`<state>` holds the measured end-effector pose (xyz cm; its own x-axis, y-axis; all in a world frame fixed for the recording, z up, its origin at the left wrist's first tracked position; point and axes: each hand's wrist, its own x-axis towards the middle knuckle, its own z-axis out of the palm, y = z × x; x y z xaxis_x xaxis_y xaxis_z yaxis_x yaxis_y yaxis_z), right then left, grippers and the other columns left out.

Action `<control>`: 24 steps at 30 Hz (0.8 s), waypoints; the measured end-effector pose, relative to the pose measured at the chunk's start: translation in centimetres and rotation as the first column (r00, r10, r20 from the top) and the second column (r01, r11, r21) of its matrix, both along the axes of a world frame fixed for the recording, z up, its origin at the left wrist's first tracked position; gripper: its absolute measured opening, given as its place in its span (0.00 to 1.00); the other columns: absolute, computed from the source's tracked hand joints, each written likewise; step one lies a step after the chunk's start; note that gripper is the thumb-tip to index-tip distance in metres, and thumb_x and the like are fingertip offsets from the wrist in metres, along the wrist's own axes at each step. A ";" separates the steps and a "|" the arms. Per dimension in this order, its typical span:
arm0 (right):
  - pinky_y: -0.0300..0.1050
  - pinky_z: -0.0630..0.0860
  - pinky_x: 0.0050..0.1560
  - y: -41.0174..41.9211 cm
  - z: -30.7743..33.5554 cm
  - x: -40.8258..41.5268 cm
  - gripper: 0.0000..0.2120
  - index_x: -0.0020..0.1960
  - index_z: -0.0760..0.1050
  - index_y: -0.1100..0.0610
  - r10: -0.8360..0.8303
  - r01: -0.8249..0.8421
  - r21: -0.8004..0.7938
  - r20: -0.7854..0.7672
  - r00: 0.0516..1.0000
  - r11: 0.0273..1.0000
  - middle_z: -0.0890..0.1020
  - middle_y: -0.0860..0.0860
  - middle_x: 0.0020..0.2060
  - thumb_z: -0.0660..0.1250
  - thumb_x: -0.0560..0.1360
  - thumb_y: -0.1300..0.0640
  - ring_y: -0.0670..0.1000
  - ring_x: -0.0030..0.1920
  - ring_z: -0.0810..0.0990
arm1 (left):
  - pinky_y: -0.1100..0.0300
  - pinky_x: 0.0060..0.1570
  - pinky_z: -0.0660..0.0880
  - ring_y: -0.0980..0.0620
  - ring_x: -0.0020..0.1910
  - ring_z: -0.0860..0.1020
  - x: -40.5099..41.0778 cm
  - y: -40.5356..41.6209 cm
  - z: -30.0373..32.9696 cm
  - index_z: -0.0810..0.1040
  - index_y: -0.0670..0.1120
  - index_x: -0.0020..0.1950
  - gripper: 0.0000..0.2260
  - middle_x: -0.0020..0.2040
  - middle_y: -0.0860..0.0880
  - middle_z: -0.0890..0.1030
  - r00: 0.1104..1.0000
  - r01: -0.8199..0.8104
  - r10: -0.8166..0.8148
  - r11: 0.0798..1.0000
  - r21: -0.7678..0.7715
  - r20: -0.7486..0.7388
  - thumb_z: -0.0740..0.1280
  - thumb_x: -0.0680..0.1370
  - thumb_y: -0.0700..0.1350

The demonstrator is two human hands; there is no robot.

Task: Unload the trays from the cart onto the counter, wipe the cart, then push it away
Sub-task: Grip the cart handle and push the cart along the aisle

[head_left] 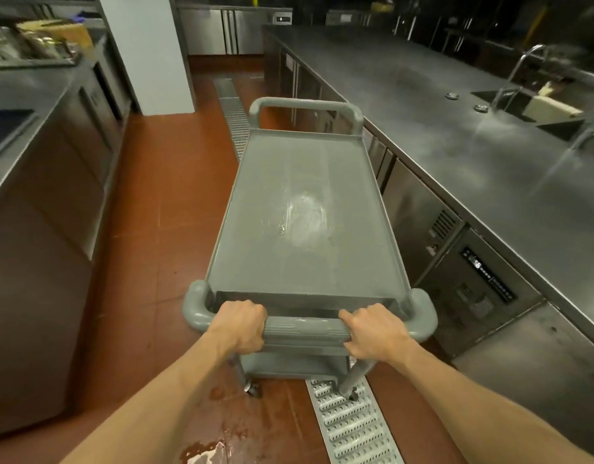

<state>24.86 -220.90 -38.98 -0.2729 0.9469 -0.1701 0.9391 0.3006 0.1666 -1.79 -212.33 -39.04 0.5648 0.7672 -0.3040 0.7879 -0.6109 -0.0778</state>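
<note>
A grey plastic cart point(272, 182) stands in the aisle in front of me, its top shelf bare with a wet sheen near the middle. My left hand point(238, 324) grips the near handle bar point(305, 329) at its left end. My right hand point(376, 331) grips the same bar at its right end. A second handle point(305, 103) rises at the cart's far end. A lower shelf shows beneath the bar. A long steel counter point(456, 128) runs along the cart's right side. No trays lie on the cart.
A steel counter point(31, 105) with a dark tray point(7, 128) lines the left. A sink with a faucet point(523, 95) sits at the far right. A metal floor drain grate point(349, 423) runs under the cart. A white pillar point(148, 51) stands ahead left. A wet patch point(205, 453) marks the red floor.
</note>
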 end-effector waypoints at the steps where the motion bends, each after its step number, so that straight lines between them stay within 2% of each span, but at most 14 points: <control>1: 0.48 0.76 0.38 0.6 -0.1 -1.5 0.18 0.56 0.73 0.53 -0.010 0.010 0.000 -0.003 1.000 1.000 0.85 0.53 0.41 0.61 0.71 0.44 0.57 0.38 0.83 | 0.56 0.37 0.72 0.45 0.40 0.82 -1.3 1.0 0.1 0.73 0.52 0.39 0.05 0.43 0.48 0.84 1.000 0.003 -0.003 1.000 0.000 0.003 0.65 0.67 0.51; 12: 0.49 0.79 0.41 4.1 -0.6 -18.6 0.18 0.56 0.72 0.52 -0.139 0.139 0.000 -0.030 0.990 0.990 0.85 0.52 0.42 0.62 0.72 0.43 0.55 0.39 0.83 | 0.55 0.35 0.68 0.43 0.41 0.82 -17.7 7.4 -0.5 0.70 0.51 0.39 0.05 0.43 0.47 0.84 0.988 0.151 -0.151 0.988 0.012 0.036 0.62 0.65 0.50; 19: 0.52 0.81 0.40 8.1 -0.9 -29.3 0.17 0.54 0.70 0.51 -0.149 0.148 -0.035 -0.037 0.988 0.988 0.84 0.52 0.40 0.60 0.71 0.43 0.56 0.37 0.82 | 0.54 0.37 0.69 0.43 0.43 0.82 -28.5 10.6 0.3 0.70 0.51 0.39 0.04 0.45 0.46 0.84 0.993 0.114 -0.113 0.993 -0.015 0.021 0.63 0.67 0.49; 24: 0.52 0.81 0.40 11.2 -0.9 -35.2 0.16 0.53 0.71 0.52 -0.097 0.096 -0.031 -0.038 0.995 0.995 0.84 0.52 0.40 0.60 0.71 0.43 0.57 0.37 0.82 | 0.54 0.40 0.74 0.44 0.43 0.82 -34.8 12.6 0.2 0.77 0.50 0.45 0.08 0.45 0.47 0.84 0.997 0.076 -0.076 0.997 -0.004 -0.002 0.63 0.68 0.49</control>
